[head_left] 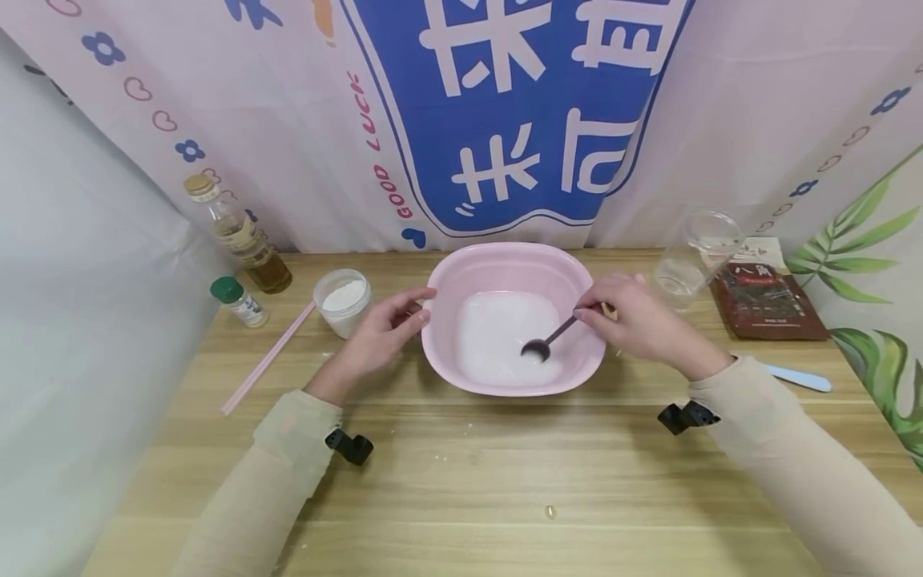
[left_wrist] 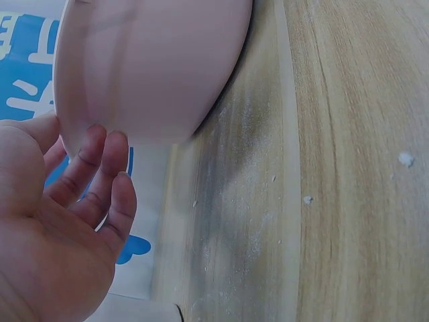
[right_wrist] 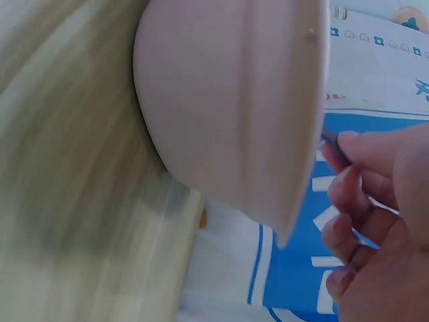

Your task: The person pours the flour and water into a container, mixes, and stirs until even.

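Observation:
A pink plastic basin stands on the wooden table with milky white liquid inside. My left hand holds its left rim; in the left wrist view the thumb is at the rim and fingertips meet the outer wall. Over the right rim, my right hand pinches the handle of a dark spoon. The spoon's bowl dips into the liquid, tilted down to the left. From the right wrist view, only the handle's end shows between thumb and fingers; the basin wall hides the rest.
Left of the basin are a tub of white powder, pink chopsticks, a green-capped jar and a corked bottle. To the right stand a clear cup, a red-brown packet and a light-blue handle.

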### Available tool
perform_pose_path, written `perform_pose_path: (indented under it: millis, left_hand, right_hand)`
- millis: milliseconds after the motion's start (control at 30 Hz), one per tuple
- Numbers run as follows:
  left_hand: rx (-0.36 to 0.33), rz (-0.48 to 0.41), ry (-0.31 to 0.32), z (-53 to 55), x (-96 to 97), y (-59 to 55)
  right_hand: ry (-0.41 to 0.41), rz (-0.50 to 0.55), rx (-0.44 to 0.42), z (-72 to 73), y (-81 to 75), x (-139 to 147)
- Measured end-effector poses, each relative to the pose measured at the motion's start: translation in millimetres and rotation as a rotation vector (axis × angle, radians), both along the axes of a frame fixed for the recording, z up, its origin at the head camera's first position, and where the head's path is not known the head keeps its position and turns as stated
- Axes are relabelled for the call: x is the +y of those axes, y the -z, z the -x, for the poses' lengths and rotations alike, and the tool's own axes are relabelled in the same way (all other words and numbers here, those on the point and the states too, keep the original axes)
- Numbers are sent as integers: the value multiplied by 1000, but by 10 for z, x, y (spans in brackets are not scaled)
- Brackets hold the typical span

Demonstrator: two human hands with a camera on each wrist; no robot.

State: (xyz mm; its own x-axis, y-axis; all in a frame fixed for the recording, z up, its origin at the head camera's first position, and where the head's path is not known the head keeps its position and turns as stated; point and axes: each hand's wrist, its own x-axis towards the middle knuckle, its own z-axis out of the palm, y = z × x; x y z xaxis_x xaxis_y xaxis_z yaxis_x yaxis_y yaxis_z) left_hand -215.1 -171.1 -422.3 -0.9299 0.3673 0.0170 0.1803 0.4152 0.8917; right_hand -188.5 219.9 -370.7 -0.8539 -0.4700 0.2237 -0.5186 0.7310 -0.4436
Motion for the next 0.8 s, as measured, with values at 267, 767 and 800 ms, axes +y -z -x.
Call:
perform_pose_path:
  millis: [267, 767, 800]
  left_hand:
    - [9, 5, 4, 6, -9, 1]
    - [6, 6, 8, 2, -15, -2]
    - [6, 7, 7, 1, -15, -4]
  right_hand:
    - [-49, 136, 47, 25, 176, -220]
    - [148, 28, 167, 152, 213, -312]
    - [154, 18, 181, 159, 208, -280]
